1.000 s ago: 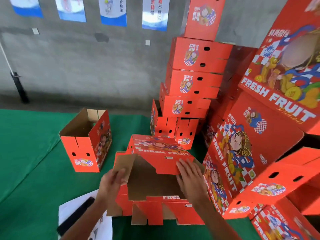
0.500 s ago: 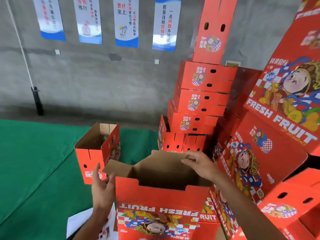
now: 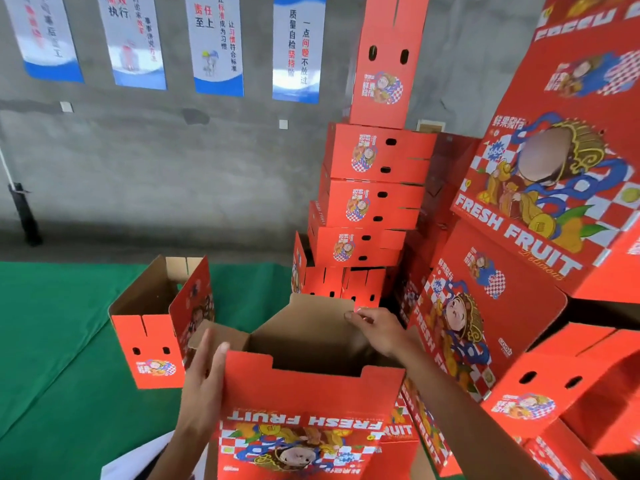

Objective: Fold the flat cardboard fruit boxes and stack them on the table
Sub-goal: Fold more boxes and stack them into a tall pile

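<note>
Green table (image 3: 52, 341) under a grey wall, open folded box (image 3: 156, 327) at left. Bottom centre: left hand (image 3: 204, 382) flat against the half-folded box (image 3: 308, 403), right hand (image 3: 377, 329) pinching its far flap. Red box stack (image 3: 374, 188) fills the right.

The light is bright and soft, like daylight, and the red boxes (image 3: 377, 154) look very strong in colour. The picture is a bit fuzzy, and the posters (image 3: 218, 46) on the grey wall (image 3: 138, 161) are blurry. Near the edges things bend and lean, and it is dark between the boxes on the right.
</note>
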### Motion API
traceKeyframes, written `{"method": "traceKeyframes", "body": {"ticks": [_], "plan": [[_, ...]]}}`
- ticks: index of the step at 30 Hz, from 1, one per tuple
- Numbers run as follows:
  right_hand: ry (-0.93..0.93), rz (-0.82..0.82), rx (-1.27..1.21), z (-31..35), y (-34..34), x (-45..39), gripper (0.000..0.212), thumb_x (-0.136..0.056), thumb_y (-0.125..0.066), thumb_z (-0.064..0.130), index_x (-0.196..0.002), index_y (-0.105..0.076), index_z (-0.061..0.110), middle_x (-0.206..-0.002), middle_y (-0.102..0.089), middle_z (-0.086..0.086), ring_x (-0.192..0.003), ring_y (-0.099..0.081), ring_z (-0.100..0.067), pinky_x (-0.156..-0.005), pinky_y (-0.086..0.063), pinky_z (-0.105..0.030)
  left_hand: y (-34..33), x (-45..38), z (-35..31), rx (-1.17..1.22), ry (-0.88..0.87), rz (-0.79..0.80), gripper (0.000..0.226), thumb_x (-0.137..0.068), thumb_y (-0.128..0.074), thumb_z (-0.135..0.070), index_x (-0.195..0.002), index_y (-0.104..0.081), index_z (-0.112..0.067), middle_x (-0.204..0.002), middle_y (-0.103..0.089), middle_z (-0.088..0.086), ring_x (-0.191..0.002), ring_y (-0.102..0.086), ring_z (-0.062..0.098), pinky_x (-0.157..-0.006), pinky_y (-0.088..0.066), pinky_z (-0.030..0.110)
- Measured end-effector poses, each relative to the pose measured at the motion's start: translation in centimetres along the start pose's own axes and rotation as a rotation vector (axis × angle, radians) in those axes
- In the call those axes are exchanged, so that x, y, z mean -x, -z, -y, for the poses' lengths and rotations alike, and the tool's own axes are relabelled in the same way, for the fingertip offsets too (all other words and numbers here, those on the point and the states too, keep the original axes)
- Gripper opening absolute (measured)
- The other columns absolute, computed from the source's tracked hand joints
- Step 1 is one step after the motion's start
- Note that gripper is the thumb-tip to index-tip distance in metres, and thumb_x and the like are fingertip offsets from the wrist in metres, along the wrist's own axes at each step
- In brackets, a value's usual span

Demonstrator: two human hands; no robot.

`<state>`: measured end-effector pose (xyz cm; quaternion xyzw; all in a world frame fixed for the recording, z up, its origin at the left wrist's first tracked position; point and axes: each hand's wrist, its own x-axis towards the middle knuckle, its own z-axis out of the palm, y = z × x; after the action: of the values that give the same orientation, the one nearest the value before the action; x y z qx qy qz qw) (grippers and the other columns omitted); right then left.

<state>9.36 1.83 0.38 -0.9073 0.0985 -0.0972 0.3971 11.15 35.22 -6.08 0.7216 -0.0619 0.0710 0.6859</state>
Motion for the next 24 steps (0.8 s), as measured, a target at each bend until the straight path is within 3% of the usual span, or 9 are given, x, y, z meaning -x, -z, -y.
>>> {"method": "traceKeyframes", "body": {"ticks": [3,7,9,11,14,17,19,21,24], "plan": [[0.000,0.016,0.048,0.1,0.6,-0.7,0.038,-0.099,-0.060,0.053,-0.112,-0.079,0.023,-0.097,-0.078,-0.005,-0.091,-0.072,-0.022,-0.080,-0.054,-0.037,-0.1,-0.1,-0.5,0.039,-0.047,0.000,0.097,-0.080,-0.023,-0.094,-0.158,-0.034,-0.036,-0.160,-0.041,0.000,-0.148,-0.037,0.019,-0.122,-0.026,0.039],[0.016,0.027,0.162,0.4,1.0,-1.3,0.048,-0.100,-0.059,0.054,-0.100,-0.080,0.011,-0.054,-0.052,0.008,-0.045,-0.047,-0.001,-0.048,-0.032,-0.023,-0.8,-0.3,-0.7,-0.015,-0.035,-0.004,0.110,-0.074,-0.031,-0.097,-0.162,-0.027,-0.031,-0.166,-0.030,-0.001,-0.149,-0.032,0.018,-0.123,-0.025,0.040],[0.018,0.029,0.173,0.5,1.1,-1.2,0.042,-0.101,-0.058,0.052,-0.082,-0.078,0.020,-0.051,-0.047,0.010,-0.041,-0.041,-0.002,-0.050,-0.029,-0.025,-1.0,-0.8,-0.8,-0.022,0.012,-0.031,0.103,-0.076,-0.043,-0.089,-0.161,-0.029,-0.032,-0.165,-0.032,-0.003,-0.146,-0.036,0.018,-0.118,-0.028,0.037],[0.049,0.075,0.148,0.5,1.6,-1.1,0.050,-0.102,-0.056,0.052,-0.064,-0.064,0.022,-0.045,-0.039,0.012,-0.041,-0.036,-0.004,-0.053,-0.028,-0.030,-1.3,-1.4,-1.0,-0.056,0.056,-0.074,0.100,-0.079,-0.060,-0.083,-0.160,-0.030,-0.032,-0.159,-0.042,0.001,-0.137,-0.048,0.023,-0.115,-0.040,0.043],[0.137,0.183,0.164,0.5,2.8,-0.9,0.054,-0.105,-0.053,0.048,-0.065,-0.049,0.013,-0.052,-0.028,0.009,-0.047,-0.030,-0.009,-0.058,-0.024,-0.033,-1.7,-2.3,-1.5,-0.237,-0.013,-0.073,0.094,-0.086,-0.076,-0.051,-0.162,-0.026,-0.029,-0.150,-0.050,0.007,-0.128,-0.056,0.027,-0.106,-0.051,0.051],[0.163,0.084,0.596,0.9,3.6,-0.5,0.042,-0.103,-0.053,0.052,-0.082,-0.069,0.019,-0.063,-0.054,0.008,-0.060,-0.056,-0.012,-0.062,-0.044,-0.031,-2.0,-2.8,-2.0,-0.493,-0.234,0.011,0.085,-0.095,-0.071,-0.022,-0.163,-0.021,-0.030,-0.163,-0.034,-0.003,-0.144,-0.041,0.021,-0.114,-0.044,0.048],[0.104,-0.084,0.784,1.7,3.6,0.2,0.043,-0.100,-0.050,0.061,-0.079,-0.064,0.026,-0.079,-0.064,0.008,-0.076,-0.063,-0.017,-0.071,-0.052,-0.033,-2.0,-2.8,-2.3,-0.610,-0.401,0.073,0.082,-0.096,-0.064,-0.007,-0.164,-0.022,-0.026,-0.170,-0.015,-0.016,-0.151,-0.022,0.004,-0.118,-0.035,0.037],[0.107,-0.217,0.667,1.9,3.1,0.8,0.047,-0.097,-0.050,0.064,-0.074,-0.060,0.025,-0.083,-0.059,0.008,-0.076,-0.060,-0.016,-0.068,-0.048,-0.033,-2.0,-2.8,-2.5,-0.689,-0.558,0.151,0.082,-0.090,-0.057,0.011,-0.162,-0.028,-0.016,-0.171,-0.013,-0.013,-0.153,-0.016,0.003,-0.119,-0.033,0.034],[0.082,-0.218,-0.051,1.4,1.7,1.7,0.052,-0.100,-0.049,0.062,-0.080,-0.070,0.019,-0.081,-0.064,-0.002,-0.075,-0.065,-0.019,-0.063,-0.050,-0.035,-2.1,-2.8,-2.4,-0.793,-0.683,0.269,0.089,-0.079,-0.052,0.021,-0.159,-0.032,-0.011,-0.171,-0.016,-0.004,-0.156,-0.020,0.019,-0.116,-0.041,0.051]]}}
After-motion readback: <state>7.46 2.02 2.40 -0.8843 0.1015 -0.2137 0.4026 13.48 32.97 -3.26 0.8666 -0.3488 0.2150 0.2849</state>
